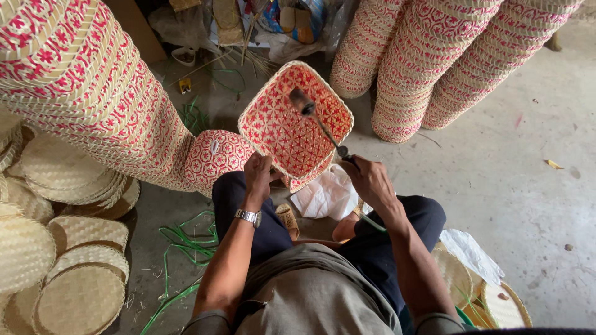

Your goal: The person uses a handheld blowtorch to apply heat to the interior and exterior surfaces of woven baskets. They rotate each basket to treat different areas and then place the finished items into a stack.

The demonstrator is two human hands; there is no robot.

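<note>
While the left hand (259, 169) is closed on the near rim of the basket (282, 133), the right hand (367, 180) is closed around the handle of a hammer (318, 119). Both grips are tight fists, with no open fingers to see. The hammer reaches up and left from the right hand, and its dark head hangs over the inside of the basket, near the far side. I cannot tell if the head touches the weave.

The basket is square, red and cream, and it is tipped up so its open side faces the camera. Its near corner sits just above the knees, between the two hands. The left hand is at its lower left edge. The right hand is just past its lower right edge.

A watch (248, 216) is on the left wrist. A white cloth (326, 195) lies on the floor under the basket, between the legs.

A long stack of baskets (93, 93) lies close on the left, and its end almost touches the basket. More stacks (434, 62) lean close behind on the right. Flat round lids (74, 291) are piled at the far left. Green strips (186, 239) curl on the floor by the left knee. The floor (528, 186) to the right is bare grey, with the most open room there.
</note>
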